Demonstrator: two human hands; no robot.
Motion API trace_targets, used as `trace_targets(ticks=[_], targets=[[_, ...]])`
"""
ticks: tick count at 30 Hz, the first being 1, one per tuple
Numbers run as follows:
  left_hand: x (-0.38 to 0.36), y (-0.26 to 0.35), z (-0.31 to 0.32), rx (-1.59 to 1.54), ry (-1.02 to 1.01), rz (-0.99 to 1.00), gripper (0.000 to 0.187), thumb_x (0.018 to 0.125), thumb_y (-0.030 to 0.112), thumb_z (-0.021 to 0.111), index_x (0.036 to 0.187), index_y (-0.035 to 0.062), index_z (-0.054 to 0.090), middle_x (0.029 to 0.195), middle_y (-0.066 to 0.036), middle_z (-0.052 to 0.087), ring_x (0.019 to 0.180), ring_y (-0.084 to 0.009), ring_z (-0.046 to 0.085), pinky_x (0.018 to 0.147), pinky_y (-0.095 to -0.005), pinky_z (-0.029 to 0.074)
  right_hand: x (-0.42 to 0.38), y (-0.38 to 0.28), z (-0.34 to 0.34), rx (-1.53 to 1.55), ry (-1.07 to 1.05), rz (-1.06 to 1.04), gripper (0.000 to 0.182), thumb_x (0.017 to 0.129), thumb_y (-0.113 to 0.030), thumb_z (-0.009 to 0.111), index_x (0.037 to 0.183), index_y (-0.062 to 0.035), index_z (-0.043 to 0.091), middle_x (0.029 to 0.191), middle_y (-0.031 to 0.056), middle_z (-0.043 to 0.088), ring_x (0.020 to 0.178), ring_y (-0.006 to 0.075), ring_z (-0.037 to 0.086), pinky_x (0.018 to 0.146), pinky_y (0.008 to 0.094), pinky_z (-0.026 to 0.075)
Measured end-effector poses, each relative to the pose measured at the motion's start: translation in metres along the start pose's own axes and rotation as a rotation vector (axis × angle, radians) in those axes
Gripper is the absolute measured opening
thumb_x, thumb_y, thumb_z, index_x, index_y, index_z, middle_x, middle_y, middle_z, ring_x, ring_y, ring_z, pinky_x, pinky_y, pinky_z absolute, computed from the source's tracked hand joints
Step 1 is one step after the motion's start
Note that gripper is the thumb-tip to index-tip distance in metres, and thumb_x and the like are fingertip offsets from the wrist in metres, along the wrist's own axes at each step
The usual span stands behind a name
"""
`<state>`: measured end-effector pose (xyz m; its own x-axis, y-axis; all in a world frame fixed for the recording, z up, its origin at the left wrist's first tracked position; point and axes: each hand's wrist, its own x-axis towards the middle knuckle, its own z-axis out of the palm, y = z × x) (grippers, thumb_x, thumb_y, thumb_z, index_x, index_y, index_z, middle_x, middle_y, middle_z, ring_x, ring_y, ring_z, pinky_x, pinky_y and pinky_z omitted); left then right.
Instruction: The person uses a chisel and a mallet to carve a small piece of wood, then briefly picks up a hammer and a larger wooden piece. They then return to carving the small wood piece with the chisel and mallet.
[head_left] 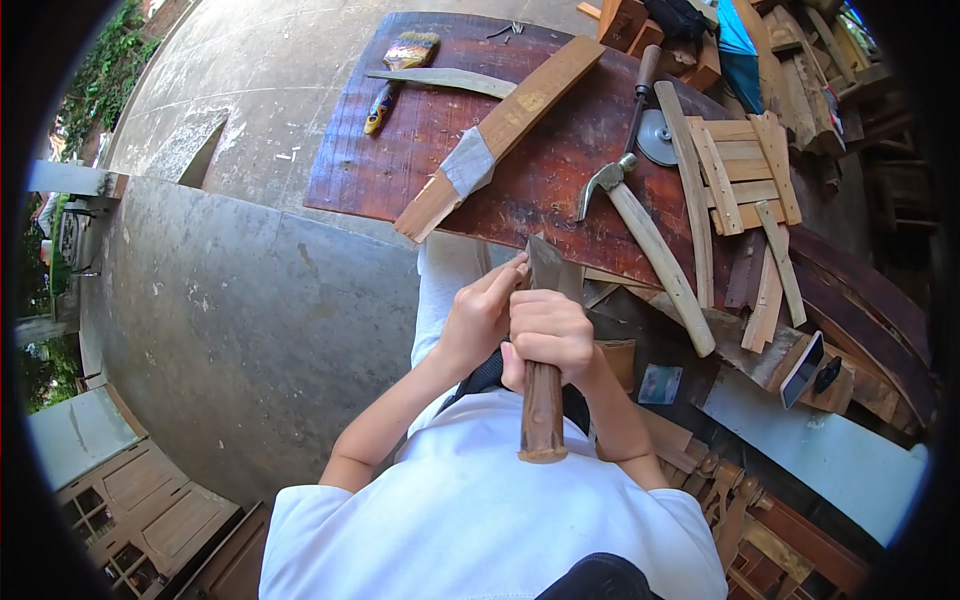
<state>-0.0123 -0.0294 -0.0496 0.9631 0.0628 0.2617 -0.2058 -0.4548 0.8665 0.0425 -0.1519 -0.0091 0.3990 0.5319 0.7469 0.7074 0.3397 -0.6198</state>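
Note:
My right hand (550,332) is wrapped round the wooden handle (542,410) of a tool, whose lower end points at my shirt. The tool's grey metal head (545,262) rises above that hand, close to the table's near edge. My left hand (478,312) is closed beside the metal head, its fingertips pinched against the head's left side; whatever lies between them is too small to make out. Just beyond, a wooden board (515,125) wrapped with a grey cloth (468,165) lies slanted across the dark red table (340,165).
On the table are a claw hammer (650,250), a paintbrush (400,75), a curved wood strip (445,80), a grey disc (656,138) and a long-handled tool (643,90). Slatted wood (745,175) lies at the right, near a phone (802,370).

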Motion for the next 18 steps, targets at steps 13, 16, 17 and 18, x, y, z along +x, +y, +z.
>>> trace_targets(ticks=[13,16,17,18], targets=[[-0.002,-0.005,0.000,0.023,0.054,0.004,0.051,0.069,-0.011,0.062,0.120,-0.0018,0.057,0.106,-0.021,0.065,0.095,-0.0375,0.065,0.076,-0.0389,0.055,0.004,0.000,0.000,-0.024,-0.006,0.003,0.024,0.057,0.005,0.063,0.056,-0.0034,0.041,0.055,0.0067,0.039,0.048,0.0253,0.042,0.048,0.0353,0.038],[-0.005,-0.006,0.001,-0.069,0.067,0.011,0.053,0.069,-0.009,0.063,0.121,-0.0002,0.058,0.105,-0.019,0.066,0.094,-0.0366,0.066,0.076,-0.0389,0.055,-0.002,0.014,-0.004,-0.093,-0.033,0.052,0.022,0.055,0.005,0.063,0.057,-0.0039,0.043,0.056,0.0065,0.041,0.051,0.0261,0.043,0.048,0.0371,0.038],[-0.007,-0.007,0.002,-0.067,0.064,0.016,0.053,0.069,-0.009,0.063,0.121,-0.0002,0.058,0.105,-0.019,0.066,0.094,-0.0366,0.066,0.076,-0.0389,0.055,-0.003,0.011,-0.003,-0.096,-0.030,0.049,0.022,0.055,0.005,0.063,0.057,-0.0039,0.043,0.056,0.0065,0.041,0.051,0.0261,0.043,0.048,0.0371,0.038],[-0.007,-0.008,0.003,-0.046,0.057,-0.024,0.052,0.069,-0.009,0.064,0.120,0.0001,0.058,0.104,-0.019,0.066,0.093,-0.0360,0.066,0.076,-0.0386,0.055,-0.003,0.005,-0.001,-0.061,0.000,0.039,0.022,0.056,0.005,0.063,0.057,-0.0037,0.043,0.056,0.0064,0.041,0.050,0.0259,0.043,0.048,0.0370,0.038]])
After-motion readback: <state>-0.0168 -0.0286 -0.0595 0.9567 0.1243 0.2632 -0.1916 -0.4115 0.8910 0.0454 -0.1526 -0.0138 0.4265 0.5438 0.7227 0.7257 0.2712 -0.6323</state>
